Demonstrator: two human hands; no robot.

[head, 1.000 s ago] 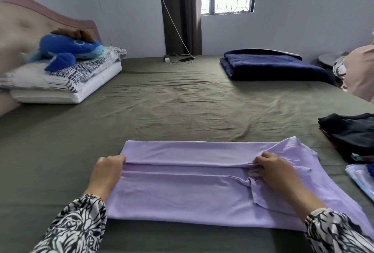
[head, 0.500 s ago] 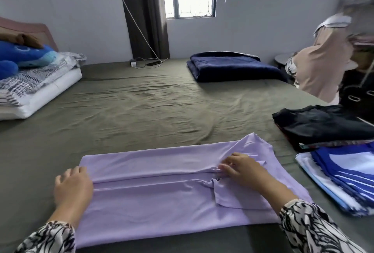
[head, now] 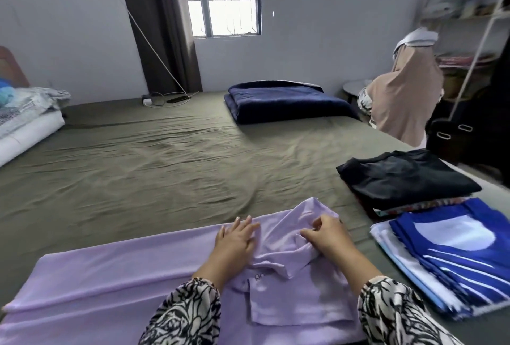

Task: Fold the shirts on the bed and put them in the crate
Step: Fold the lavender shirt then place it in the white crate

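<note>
Shirt [head: 116, 275], lilac, mid-fold on bed [head: 143, 168]: our left hand [head: 234, 245] presses flat, fingers straight; right hand [head: 328, 237] pinches the bunched end. Next, we judge, lengthwise halving.

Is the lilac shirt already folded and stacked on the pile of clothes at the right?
No, the lilac shirt lies spread on the bed, with both hands on it, apart from the clothes pile.
</note>
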